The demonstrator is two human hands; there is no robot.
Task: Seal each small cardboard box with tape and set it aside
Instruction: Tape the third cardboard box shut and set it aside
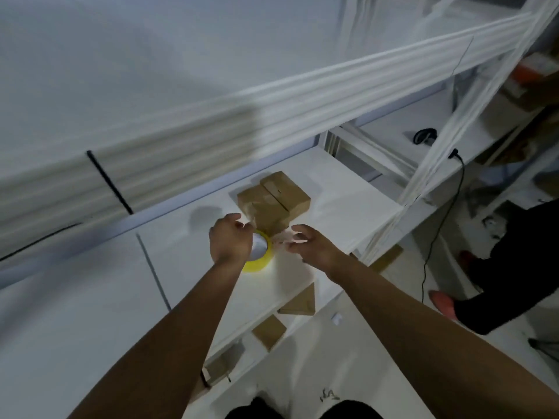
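Cardboard box sits on the worktop just beyond both hands, its seam running away from the person. Left grip, the nearer, is curled round the yellow tape roll. Right grip may be pinching the tape end; too blurred to tell.

I have one wide-angle view from the head, tilted, looking forward and steeply down, close over the white tabletop.

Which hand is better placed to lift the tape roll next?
Left, probably. The left hand lies on the tape roll, in front of the boxes; the right hand is beside it, clear of the roll.
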